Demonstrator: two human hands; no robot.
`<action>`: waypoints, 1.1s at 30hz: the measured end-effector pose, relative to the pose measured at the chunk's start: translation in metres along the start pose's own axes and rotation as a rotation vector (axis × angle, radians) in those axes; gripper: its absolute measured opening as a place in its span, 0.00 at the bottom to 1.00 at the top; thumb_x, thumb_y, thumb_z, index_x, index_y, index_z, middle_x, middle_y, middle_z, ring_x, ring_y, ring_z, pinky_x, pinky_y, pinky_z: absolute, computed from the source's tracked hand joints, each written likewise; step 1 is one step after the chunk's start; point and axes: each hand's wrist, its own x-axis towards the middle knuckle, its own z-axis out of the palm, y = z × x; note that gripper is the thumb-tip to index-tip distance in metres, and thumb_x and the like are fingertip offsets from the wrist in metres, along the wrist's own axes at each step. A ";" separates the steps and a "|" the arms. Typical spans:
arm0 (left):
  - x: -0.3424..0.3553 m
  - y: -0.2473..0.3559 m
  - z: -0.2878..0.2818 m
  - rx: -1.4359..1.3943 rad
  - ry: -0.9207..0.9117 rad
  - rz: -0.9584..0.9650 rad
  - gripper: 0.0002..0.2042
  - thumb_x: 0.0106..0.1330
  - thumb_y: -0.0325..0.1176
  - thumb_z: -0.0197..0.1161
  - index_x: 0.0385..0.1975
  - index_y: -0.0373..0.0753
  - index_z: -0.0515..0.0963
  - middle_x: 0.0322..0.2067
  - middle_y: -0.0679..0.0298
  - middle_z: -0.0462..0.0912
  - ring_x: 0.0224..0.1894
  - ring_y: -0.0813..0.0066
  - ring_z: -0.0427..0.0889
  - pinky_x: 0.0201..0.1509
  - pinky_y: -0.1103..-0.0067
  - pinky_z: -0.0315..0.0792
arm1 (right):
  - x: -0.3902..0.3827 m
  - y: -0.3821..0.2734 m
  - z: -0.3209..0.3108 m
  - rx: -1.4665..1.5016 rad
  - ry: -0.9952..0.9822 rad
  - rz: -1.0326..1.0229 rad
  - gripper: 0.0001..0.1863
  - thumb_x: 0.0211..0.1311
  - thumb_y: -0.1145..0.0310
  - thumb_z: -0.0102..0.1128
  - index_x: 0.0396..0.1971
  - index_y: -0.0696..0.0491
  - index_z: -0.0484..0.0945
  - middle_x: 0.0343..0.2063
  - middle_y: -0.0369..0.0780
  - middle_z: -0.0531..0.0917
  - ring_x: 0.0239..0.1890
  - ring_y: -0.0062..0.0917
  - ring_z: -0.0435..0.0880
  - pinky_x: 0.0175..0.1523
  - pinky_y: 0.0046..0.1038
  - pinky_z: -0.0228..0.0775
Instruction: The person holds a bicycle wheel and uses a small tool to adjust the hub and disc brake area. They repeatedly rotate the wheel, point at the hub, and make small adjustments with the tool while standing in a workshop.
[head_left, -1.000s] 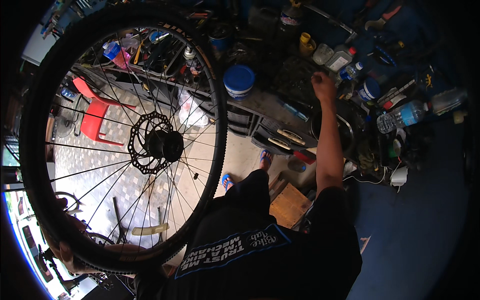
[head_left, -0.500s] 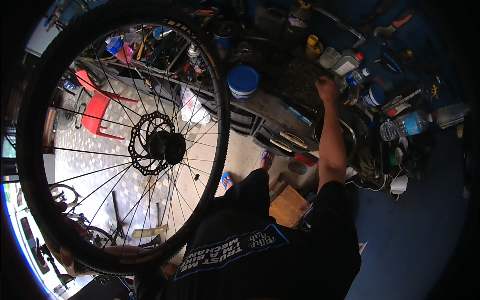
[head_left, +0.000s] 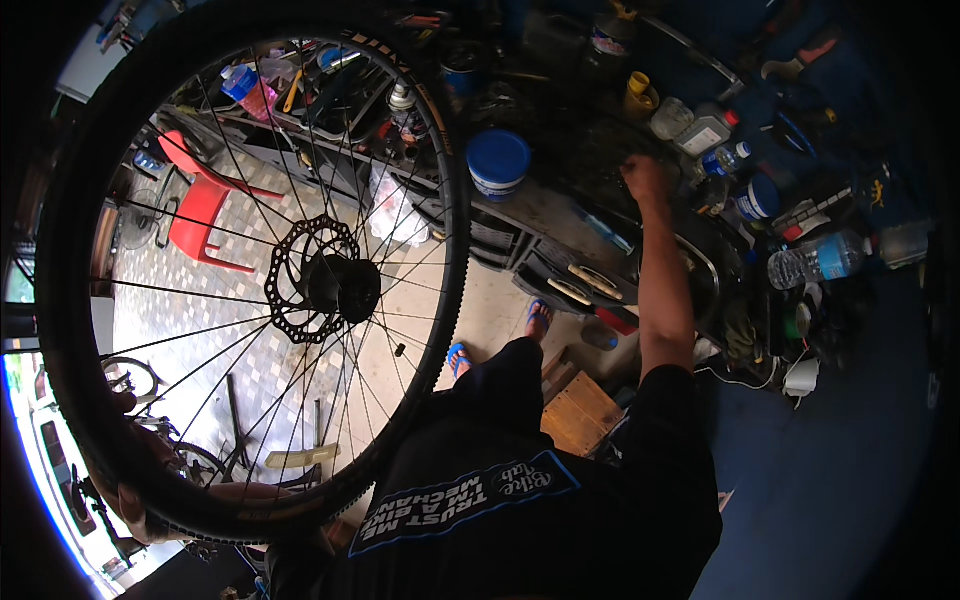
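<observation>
A large bicycle wheel (head_left: 250, 270) with a black knobby tyre, thin spokes and a brake disc at its hub (head_left: 335, 288) fills the left half of the view. My left hand (head_left: 135, 500) grips the tyre at its lower left rim and holds the wheel up. My right arm stretches out to the cluttered workbench (head_left: 540, 215). There my right hand (head_left: 645, 180) rests among dark parts, fingers curled. Whether it holds anything is hidden. A blue-lidded tub (head_left: 498, 162) stands just left of that hand.
Bottles (head_left: 815, 260), jars, a yellow cup (head_left: 638, 95) and tools crowd the bench. A wooden stool (head_left: 580, 410) stands by my feet in blue sandals (head_left: 538, 318). Through the spokes I see a red plastic chair (head_left: 200, 210), a tiled floor and another bicycle (head_left: 160, 420).
The wheel and my left hand stay almost still. My right hand has edged a little lower on the bench.
</observation>
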 end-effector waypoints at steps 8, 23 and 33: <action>0.013 0.016 0.005 -0.123 -0.254 0.036 0.47 0.54 0.58 0.60 0.62 0.18 0.64 0.48 0.42 0.78 0.28 0.72 0.75 0.28 0.82 0.65 | 0.020 0.008 0.011 -0.073 -0.012 -0.110 0.14 0.53 0.60 0.69 0.39 0.49 0.86 0.38 0.46 0.88 0.44 0.43 0.87 0.49 0.40 0.78; 0.006 0.034 0.012 -0.164 -0.212 -0.027 0.44 0.50 0.50 0.64 0.62 0.19 0.64 0.48 0.38 0.77 0.23 0.71 0.75 0.24 0.81 0.69 | -0.150 -0.172 -0.067 1.193 0.170 -0.309 0.08 0.64 0.71 0.70 0.41 0.54 0.84 0.33 0.31 0.85 0.35 0.12 0.80 0.41 0.17 0.72; 0.008 0.029 0.023 -0.223 -0.215 0.000 0.44 0.53 0.52 0.64 0.60 0.17 0.64 0.50 0.34 0.76 0.25 0.70 0.78 0.25 0.81 0.72 | -0.297 -0.305 -0.038 1.225 -0.160 -0.750 0.09 0.59 0.78 0.71 0.39 0.52 0.84 0.36 0.34 0.86 0.24 0.08 0.68 0.28 0.15 0.60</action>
